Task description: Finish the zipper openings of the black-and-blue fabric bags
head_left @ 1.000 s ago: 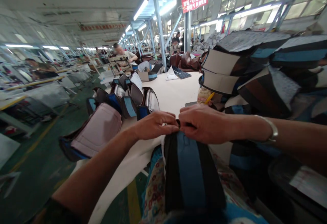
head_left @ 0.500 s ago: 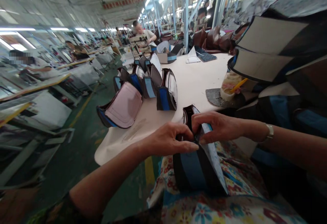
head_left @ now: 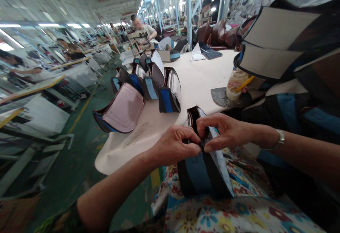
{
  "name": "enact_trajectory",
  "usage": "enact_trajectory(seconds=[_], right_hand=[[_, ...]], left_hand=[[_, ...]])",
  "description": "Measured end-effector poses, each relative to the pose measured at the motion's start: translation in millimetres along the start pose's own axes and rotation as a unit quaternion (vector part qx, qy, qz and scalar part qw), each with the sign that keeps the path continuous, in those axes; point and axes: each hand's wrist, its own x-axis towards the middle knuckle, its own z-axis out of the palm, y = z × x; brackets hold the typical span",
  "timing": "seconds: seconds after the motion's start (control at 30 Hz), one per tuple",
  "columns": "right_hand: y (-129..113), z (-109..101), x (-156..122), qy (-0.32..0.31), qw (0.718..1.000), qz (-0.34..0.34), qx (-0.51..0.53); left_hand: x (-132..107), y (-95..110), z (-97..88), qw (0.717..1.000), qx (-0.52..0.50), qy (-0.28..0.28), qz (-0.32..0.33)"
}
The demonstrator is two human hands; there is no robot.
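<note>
A black bag piece with a blue stripe (head_left: 198,174) and a pale patterned inner side rests upright on my lap against the table's edge. My left hand (head_left: 178,144) pinches its upper edge from the left, thumb and forefinger pressed together. From the right, my right hand (head_left: 223,132) pinches the same edge, its fingertips almost touching those of the left. What lies right between the fingertips is too small to make out. A floral apron (head_left: 212,215) covers the lap beneath the bag piece.
Similar bag pieces (head_left: 167,100) stand on the pale table (head_left: 198,80), with a pink-lined one (head_left: 124,109) at its left edge. A glue-stained cup (head_left: 235,86) with a yellow stick sits on a dark pad at right. Stacked bag pieces (head_left: 273,31) rise beside it. A co-worker (head_left: 143,29) sits beyond.
The camera view has shifted slightly, so the scene sits a little further left. Both hands keep pinching the bag piece's edge, the fingertips barely moved.
</note>
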Motion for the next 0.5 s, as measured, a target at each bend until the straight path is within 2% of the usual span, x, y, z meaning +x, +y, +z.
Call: enact_trajectory(seconds=[0.17, 0.37, 0.5], right_hand=[[0.6, 5.8, -0.9, 0.010, 1.000, 0.026, 0.010], [-2.4, 7.4, -3.9, 0.014, 0.999, 0.018, 0.035], [-5.8, 8.2, -4.0, 0.024, 0.999, 0.029, 0.010]], left_hand=[[-2.2, 1.7, 2.7, 1.000, 0.004, 0.014, -0.002], [-2.6, 1.7, 3.6, 1.000, -0.006, 0.011, 0.008], [-1.7, -1.3, 5.2, 1.000, -0.021, 0.014, 0.011]])
